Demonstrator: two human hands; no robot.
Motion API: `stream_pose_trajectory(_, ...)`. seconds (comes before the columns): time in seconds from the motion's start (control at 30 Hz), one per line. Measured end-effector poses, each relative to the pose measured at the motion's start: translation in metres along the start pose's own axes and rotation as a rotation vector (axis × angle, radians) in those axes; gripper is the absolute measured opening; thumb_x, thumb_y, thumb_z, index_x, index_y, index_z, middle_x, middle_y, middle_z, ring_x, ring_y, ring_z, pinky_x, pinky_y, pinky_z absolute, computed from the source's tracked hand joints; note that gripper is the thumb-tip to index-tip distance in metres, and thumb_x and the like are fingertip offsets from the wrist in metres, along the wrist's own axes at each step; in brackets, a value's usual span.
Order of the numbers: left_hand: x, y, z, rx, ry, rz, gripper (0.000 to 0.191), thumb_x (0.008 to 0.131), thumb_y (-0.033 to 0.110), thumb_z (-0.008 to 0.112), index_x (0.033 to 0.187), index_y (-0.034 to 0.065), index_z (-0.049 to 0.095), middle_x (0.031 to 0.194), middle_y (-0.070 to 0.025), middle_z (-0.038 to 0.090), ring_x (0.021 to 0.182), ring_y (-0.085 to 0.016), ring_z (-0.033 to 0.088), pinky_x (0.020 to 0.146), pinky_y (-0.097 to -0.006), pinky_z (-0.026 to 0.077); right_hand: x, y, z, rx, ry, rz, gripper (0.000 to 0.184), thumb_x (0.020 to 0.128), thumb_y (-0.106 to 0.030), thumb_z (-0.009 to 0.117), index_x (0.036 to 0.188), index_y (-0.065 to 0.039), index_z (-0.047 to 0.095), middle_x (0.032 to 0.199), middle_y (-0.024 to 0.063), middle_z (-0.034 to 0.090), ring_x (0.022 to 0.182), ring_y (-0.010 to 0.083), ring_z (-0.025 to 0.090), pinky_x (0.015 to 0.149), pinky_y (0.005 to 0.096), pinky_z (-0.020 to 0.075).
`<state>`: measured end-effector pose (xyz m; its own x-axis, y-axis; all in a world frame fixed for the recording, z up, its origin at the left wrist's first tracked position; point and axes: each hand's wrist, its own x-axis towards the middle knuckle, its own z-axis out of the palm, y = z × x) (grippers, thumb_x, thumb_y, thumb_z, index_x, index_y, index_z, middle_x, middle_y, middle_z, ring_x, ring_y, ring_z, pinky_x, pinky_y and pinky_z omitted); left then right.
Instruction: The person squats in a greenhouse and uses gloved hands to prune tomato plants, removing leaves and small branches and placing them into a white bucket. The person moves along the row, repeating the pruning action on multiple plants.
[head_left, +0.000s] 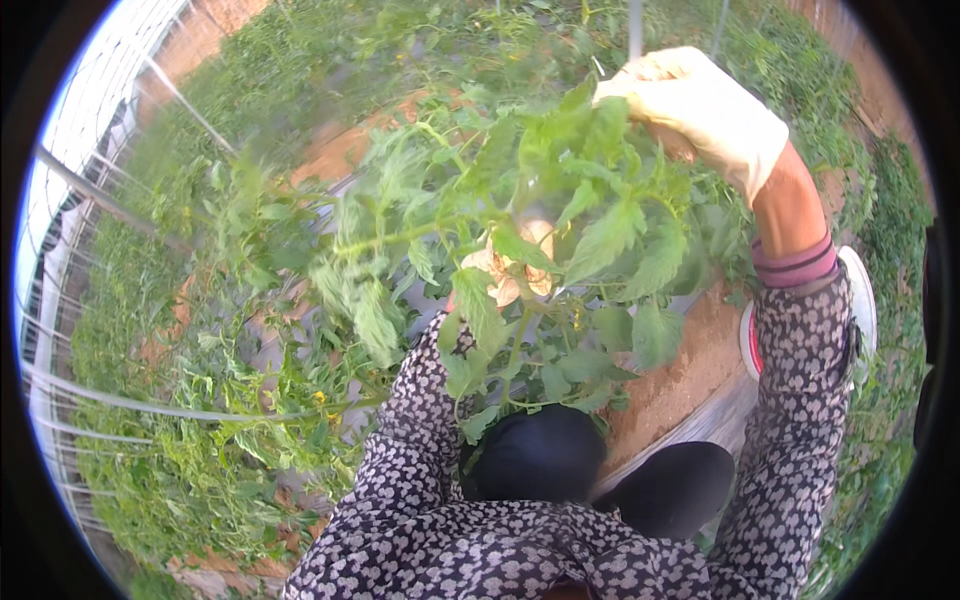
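A leafy tomato plant (607, 240) rises in front of my knees, its serrated leaves partly blurred. My left hand (517, 262), in a pale glove, is among its stems near the middle; leaves cover much of it, so its grip cannot be made out. Higher up at the right, my right hand (694, 112), also in a pale glove, is bent down at the plant's upper leaves. Its fingertips are partly hidden behind the leaves, and whether they pinch anything is unclear. A thin white strand or stick (598, 66) shows just above these fingers.
Dense rows of plants (187, 450) with small yellow flowers surround me. A pale curved pole (172, 409) crosses at the left, near the greenhouse frame (75, 180). Bare soil (675, 375) and plastic sheeting (720, 412) lie by my knees. A white-rimmed round container (862, 300) stands behind my right forearm.
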<state>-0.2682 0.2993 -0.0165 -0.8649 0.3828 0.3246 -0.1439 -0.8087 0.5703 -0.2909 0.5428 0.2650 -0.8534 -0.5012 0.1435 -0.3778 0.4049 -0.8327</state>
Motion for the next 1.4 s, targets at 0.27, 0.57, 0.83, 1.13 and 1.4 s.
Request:
stream_pose_trajectory(0.27, 0.036, 0.002, 0.012, -0.566, -0.315, 0.150, 0.046, 0.098, 0.030, 0.055, 0.136, 0.0036, 0.050, 0.139, -0.0222, 0.052, 0.119, -0.038, 0.057, 0.092, -0.0572, 0.052, 0.014, 0.000, 0.020, 0.185, -0.031, -0.208, 0.021, 0.092, -0.027, 0.068, 0.086, -0.006, 0.070, 0.069, -0.0060, 0.057, 0.055, 0.0019, 0.041, 0.048, 0.0214, 0.0331)
stream_pose_trajectory(0.57, 0.045, -0.020, -0.015, -0.291, 0.095, 0.195, 0.037, 0.095, 0.023, 0.064, 0.123, -0.0002, 0.059, 0.121, -0.0137, 0.065, 0.105, -0.028, 0.065, 0.090, -0.0457, 0.054, 0.021, -0.002, 0.020, 0.336, -0.128, -0.185, 0.018, 0.094, -0.021, 0.062, 0.092, -0.004, 0.068, 0.084, -0.0014, 0.066, 0.068, 0.0020, 0.050, 0.058, 0.0197, 0.0366)
stream_pose_trajectory(0.83, 0.062, -0.012, 0.014, -0.101, -0.068, 0.161, 0.041, 0.098, 0.029, 0.061, 0.131, 0.0056, 0.054, 0.123, -0.0114, 0.063, 0.111, -0.026, 0.062, 0.093, -0.0429, 0.054, 0.022, 0.002, 0.014, 0.318, -0.390, -0.195, 0.037, 0.098, -0.038, 0.057, 0.094, -0.003, 0.068, 0.069, -0.0027, 0.060, 0.055, 0.0026, 0.043, 0.047, 0.0195, 0.0299)
stream_pose_trajectory(1.13, 0.063, -0.019, 0.032, -0.122, 0.177, 0.192, 0.039, 0.092, 0.031, 0.071, 0.120, 0.0074, 0.059, 0.117, -0.0095, 0.065, 0.102, -0.025, 0.065, 0.092, -0.0416, 0.052, 0.013, 0.002, 0.028, 0.724, -0.357, -0.118, 0.102, 0.081, -0.056, 0.067, 0.157, -0.008, 0.020, 0.070, 0.0058, 0.049, 0.045, 0.0076, 0.033, 0.040, 0.0208, 0.0240)
stream_pose_trajectory(1.4, 0.067, -0.021, 0.013, -0.121, 0.147, 0.150, 0.051, 0.090, 0.037, 0.073, 0.128, 0.0089, 0.055, 0.109, -0.0030, 0.065, 0.097, -0.018, 0.063, 0.082, -0.0340, 0.053, 0.011, -0.013, 0.027, 0.363, -0.190, 0.004, 0.087, 0.089, -0.030, 0.068, 0.158, -0.008, 0.021, 0.080, -0.0005, 0.057, 0.059, 0.0043, 0.052, 0.044, 0.0173, 0.0346)
